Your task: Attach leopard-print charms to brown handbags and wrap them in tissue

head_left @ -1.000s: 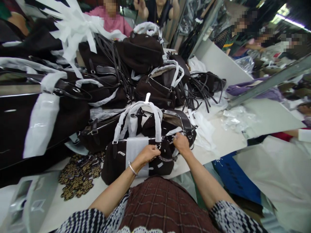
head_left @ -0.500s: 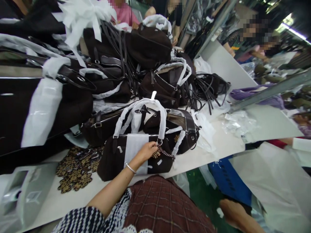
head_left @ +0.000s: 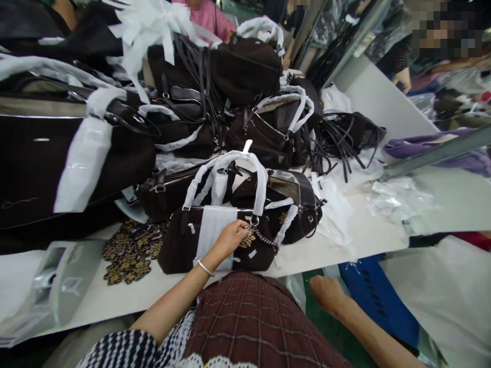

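Observation:
A dark brown handbag stands at the table's front edge, its handles wrapped in white paper and a white paper band round its body. My left hand, with a bangle on the wrist, pinches the upper edge of a leopard-print flower charm against the bag's front. Beside the charm a braided chain runs down to the right. Off the table, over the floor to the right, my right hand is closed; what its fingers hold, if anything, is hidden.
More leopard-print flower charms lie piled left of the bag, near a grey tape dispenser. Several brown handbags are heaped behind. Crumpled clear plastic lies at the right. A person in pink is across the table.
My right hand has come up and left, closer to the table. My left hand stays at the charm, which now shows more plainly. The view has shifted slightly.

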`<state>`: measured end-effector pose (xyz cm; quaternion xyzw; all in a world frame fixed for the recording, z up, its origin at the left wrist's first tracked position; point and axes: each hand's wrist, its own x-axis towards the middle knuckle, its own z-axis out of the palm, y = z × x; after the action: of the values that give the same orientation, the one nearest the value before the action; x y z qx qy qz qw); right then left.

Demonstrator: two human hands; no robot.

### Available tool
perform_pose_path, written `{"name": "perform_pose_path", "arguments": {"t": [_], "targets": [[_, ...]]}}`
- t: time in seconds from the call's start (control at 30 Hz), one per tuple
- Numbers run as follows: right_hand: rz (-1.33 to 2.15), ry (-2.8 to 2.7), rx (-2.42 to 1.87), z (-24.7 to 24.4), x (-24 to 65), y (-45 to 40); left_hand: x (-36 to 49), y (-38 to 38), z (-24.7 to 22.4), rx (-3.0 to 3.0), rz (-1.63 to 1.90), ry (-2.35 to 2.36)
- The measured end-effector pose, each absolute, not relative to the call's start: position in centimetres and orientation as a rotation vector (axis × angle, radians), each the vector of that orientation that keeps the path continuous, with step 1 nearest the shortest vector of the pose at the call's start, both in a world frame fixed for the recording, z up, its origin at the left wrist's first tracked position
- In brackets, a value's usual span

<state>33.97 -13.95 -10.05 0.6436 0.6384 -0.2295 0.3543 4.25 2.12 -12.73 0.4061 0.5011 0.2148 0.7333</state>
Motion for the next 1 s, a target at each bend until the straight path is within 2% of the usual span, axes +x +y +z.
{"name": "perform_pose_path", "arguments": {"t": [0.13, 0.27, 0.33, 0.63, 0.77, 1.0], "targets": [[-0.823, 1.805, 1.985, -8.2, 32.0, -8.9, 4.1, 1.6, -12.4, 0.858, 0.496, 1.095], [-1.244, 1.944, 2.500, -7.1, 27.4, -3.4, 4.4, 1.2, -11.8, 0.862, 0.468, 1.110], [-1.511, 1.949, 2.595, -7.4, 25.6, -1.4, 4.7, 1.1, -11.4, 0.902, 0.450, 1.103], [-2.355, 1.415, 2.480, -10.7, 23.0, 1.5, 5.1, 1.6, -10.9, 1.170, 0.380, 1.149], [-2.340, 1.320, 2.483, -10.5, 22.7, 1.5, 4.9, 3.0, -9.8, 1.447, 0.546, 1.322], [-2.538, 1.233, 2.268, -9.6, 22.6, 1.3, 5.0, 4.2, -9.8, 0.492, 0.556, 0.922]]}}
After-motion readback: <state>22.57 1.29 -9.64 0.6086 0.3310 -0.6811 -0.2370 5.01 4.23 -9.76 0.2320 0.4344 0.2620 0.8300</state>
